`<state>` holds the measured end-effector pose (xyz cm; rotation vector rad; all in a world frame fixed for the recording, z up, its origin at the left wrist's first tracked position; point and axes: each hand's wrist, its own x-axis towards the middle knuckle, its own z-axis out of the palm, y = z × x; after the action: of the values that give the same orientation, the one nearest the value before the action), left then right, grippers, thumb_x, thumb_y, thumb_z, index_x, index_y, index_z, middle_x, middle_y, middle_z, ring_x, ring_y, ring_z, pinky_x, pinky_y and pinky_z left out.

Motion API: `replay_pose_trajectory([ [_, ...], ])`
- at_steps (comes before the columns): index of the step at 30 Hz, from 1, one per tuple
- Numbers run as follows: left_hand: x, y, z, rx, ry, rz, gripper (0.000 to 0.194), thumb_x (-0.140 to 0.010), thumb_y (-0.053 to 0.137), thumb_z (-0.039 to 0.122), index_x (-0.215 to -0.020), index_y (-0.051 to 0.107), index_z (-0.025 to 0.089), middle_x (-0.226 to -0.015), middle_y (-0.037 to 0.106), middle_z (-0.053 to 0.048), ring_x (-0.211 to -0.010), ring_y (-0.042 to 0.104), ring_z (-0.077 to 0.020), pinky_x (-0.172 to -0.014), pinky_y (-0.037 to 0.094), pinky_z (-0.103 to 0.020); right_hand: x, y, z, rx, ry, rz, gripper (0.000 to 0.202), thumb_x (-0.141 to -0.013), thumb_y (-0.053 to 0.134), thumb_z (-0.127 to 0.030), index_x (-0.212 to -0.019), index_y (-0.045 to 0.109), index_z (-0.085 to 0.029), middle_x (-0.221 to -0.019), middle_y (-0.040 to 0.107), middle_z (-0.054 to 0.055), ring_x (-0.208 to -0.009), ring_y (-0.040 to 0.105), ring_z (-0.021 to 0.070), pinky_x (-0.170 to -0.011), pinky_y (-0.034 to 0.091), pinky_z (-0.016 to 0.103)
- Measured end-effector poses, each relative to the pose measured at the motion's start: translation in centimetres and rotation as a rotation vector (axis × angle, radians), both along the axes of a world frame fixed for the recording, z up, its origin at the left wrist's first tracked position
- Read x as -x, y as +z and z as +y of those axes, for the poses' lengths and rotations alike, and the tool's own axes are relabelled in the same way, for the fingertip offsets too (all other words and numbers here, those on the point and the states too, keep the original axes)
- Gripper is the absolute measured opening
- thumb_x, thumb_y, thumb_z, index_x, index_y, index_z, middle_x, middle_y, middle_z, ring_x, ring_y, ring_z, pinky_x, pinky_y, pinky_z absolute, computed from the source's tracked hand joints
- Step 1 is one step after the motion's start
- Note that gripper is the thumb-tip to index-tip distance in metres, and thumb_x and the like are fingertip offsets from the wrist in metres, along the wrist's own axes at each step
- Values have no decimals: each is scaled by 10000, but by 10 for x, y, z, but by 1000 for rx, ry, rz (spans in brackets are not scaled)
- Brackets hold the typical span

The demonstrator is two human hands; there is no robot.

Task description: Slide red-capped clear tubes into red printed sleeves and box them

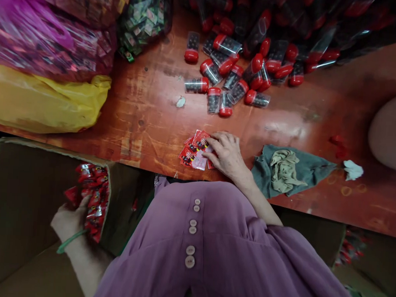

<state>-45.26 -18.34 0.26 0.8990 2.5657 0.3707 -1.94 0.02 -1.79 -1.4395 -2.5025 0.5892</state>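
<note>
Inside the cardboard box at the lower left, my left hand [72, 215] is closed around small red packets, its thumb lying over them. A stack of shiny red packets [96, 207] lines the box wall beside it. The palm side of that hand is hidden. On the table's front edge, my right hand [227, 156] grips the right side of a small fanned pile of red printed cards [193, 152], thumb and forefinger on top. One pinkish piece shows among the cards. The other fingers of my right hand are curled.
Clear tubes with red caps and dark beads [224, 75] are heaped at the back. Filled plastic bags [74, 42] and a yellow bag [45, 100] lie left. A grey-green cloth [292, 170] sits right of my right hand. The open cardboard box [21, 211] adjoins the table edge.
</note>
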Motion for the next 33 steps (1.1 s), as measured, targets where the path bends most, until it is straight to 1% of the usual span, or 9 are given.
replay_pose_trajectory([
  [2,-9,7,11,95,-12,361,528,-550,790,467,-548,306,255,-396,214,77,-382,253,-157,-443,251,-275,-1,-2,0,6,-1,-16,393,-927,597,-434,-1231,643,-190,-1238,633,146,-1161,500,326,-954,395,489],
  [4,-32,15,34,5,-112,497,402,-612,772,484,-620,435,267,-475,359,52,-516,459,-232,-536,419,-353,-2,-5,-1,6,1,-9,348,-948,568,-409,-1211,662,-202,-1224,641,144,-1127,511,317,-929,409,489],
  [6,-66,20,65,-233,-256,408,206,-770,687,452,-832,617,268,-661,591,6,-714,601,-262,-700,516,-432,-1,-9,-2,-2,-6,10,310,-975,524,-369,-1193,677,-210,-1200,656,141,-1087,525,301,-905,418,485],
  [9,-131,15,114,-582,-568,165,294,-843,682,355,-1103,673,218,-985,725,-63,-868,675,-227,-800,559,-397,1,-14,-3,-19,-19,44,289,-995,486,-322,-1172,689,-216,-1167,674,129,-1056,538,281,-881,428,464],
  [12,-192,-1,151,-673,-1033,-35,325,-896,647,294,-1200,644,182,-1186,702,-109,-1103,660,-234,-975,538,-393,2,-16,-3,-25,-9,59,295,-999,479,-317,-1173,689,-206,-1164,681,127,-1046,546,273,-873,433,445],
  [15,-231,-18,173,-644,-1283,-139,336,-942,566,253,-1249,624,130,-1300,642,-171,-1279,568,-274,-1086,475,-449,1,-15,-2,-10,1,56,310,-1009,451,-294,-1177,687,-183,-1182,685,133,-1049,550,267,-884,425,435],
  [20,-245,-35,189,-583,-1364,-136,290,-953,483,169,-1168,672,121,-1280,651,-173,-1311,534,-294,-1096,451,-509,2,-12,2,4,8,79,308,-1019,429,-288,-1136,690,-174,-1179,685,129,-1054,542,256,-902,417,431],
  [27,-243,-35,188,-654,-1389,16,265,-956,474,171,-1049,719,140,-1077,725,-150,-1067,618,-277,-914,507,-451,-3,5,7,31,7,133,351,-1014,441,-369,-1140,705,-176,-1146,687,130,-1065,544,251,-926,437,438],
  [33,-245,-40,191,-682,-1363,37,233,-939,492,147,-815,687,171,-898,723,-100,-840,572,-230,-740,460,-381,-27,21,54,-109,-152,45,304,-1002,440,-276,-1143,697,-194,-1092,673,129,-1010,543,274,-896,462,463],
])
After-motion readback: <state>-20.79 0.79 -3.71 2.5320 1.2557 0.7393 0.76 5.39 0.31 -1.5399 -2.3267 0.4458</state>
